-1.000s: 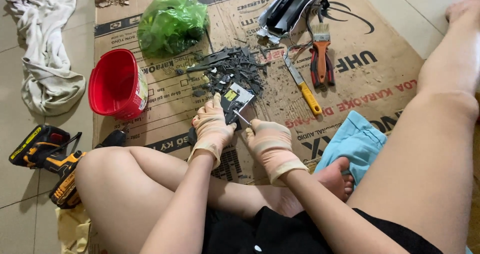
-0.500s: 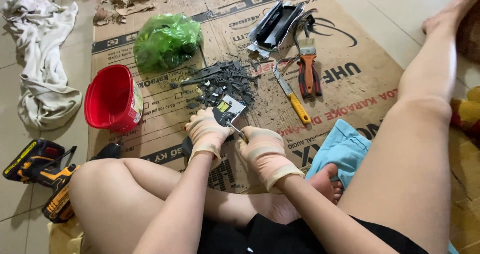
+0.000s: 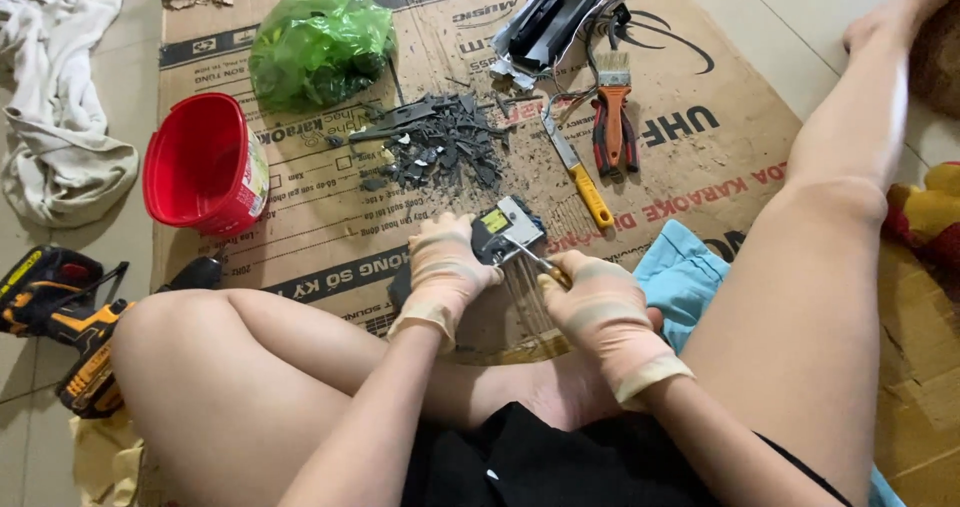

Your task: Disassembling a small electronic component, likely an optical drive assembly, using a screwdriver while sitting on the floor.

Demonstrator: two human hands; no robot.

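The small grey metal-cased part with a yellow label [image 3: 507,229] lies on the flattened brown cardboard sheet [image 3: 720,157] near its front edge, gripped by the gloved left hand [image 3: 447,269]. The gloved right hand [image 3: 597,307] is clenched around a thin metal tool [image 3: 530,257] whose tip touches the part. Beyond lie a pile of dark broken fragments [image 3: 445,152], a yellow-handled knife [image 3: 580,175] and, at the cardboard's left edge, a red plastic bucket [image 3: 200,162].
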